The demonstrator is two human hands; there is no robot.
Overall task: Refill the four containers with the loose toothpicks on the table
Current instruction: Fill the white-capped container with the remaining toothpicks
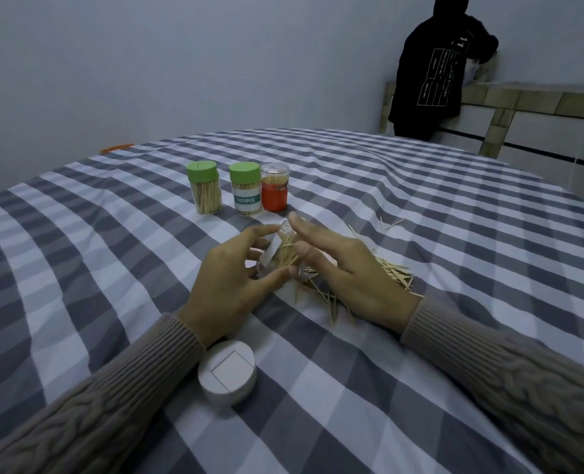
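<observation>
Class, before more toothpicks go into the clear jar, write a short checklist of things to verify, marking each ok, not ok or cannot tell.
1. Clear jar held by the left hand: ok.
2. Jar's mouth open, white lid off on the tablecloth: ok.
3. Right hand free to gather: cannot tell; its fingers lie at the jar.
4. Loose toothpicks within reach beside the right hand: ok.
5. The other three jars capped: ok.
6. Jar full: not ok.
</observation>
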